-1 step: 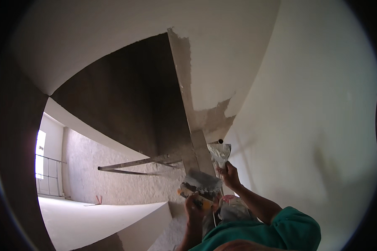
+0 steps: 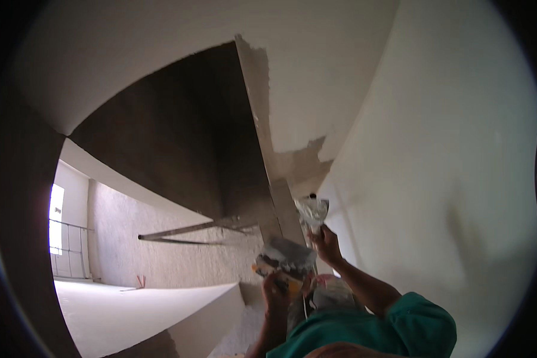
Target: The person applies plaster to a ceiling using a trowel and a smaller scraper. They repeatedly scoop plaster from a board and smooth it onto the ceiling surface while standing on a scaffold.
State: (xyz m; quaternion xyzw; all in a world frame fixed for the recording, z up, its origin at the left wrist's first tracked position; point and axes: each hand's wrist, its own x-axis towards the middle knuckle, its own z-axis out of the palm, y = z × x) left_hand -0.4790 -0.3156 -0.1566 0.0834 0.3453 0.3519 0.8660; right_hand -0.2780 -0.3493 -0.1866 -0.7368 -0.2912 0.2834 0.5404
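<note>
Scraper [image 2: 312, 209]: metal-looking blade, glossy pale smears. Wide blade [image 2: 287, 253]: uneven grey coating over darker patches; base material unclear. Right wall [image 2: 453, 137]: smooth, largely matt. Bare patch [image 2: 299, 167]: matt, ragged-edged. Shirt [image 2: 346, 334]: soft matt cloth. Floor [image 2: 122, 244]: rough-looking, mottled. Bars [image 2: 68, 241]: metal in appearance.

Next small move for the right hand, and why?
I'd probably bring the right hand and its scraper down to the wide blade in the left hand, to even out the load. The scraper's face is smeared with pale material, the wide blade carries pale smears too, and the two tools look close but apart.
</note>
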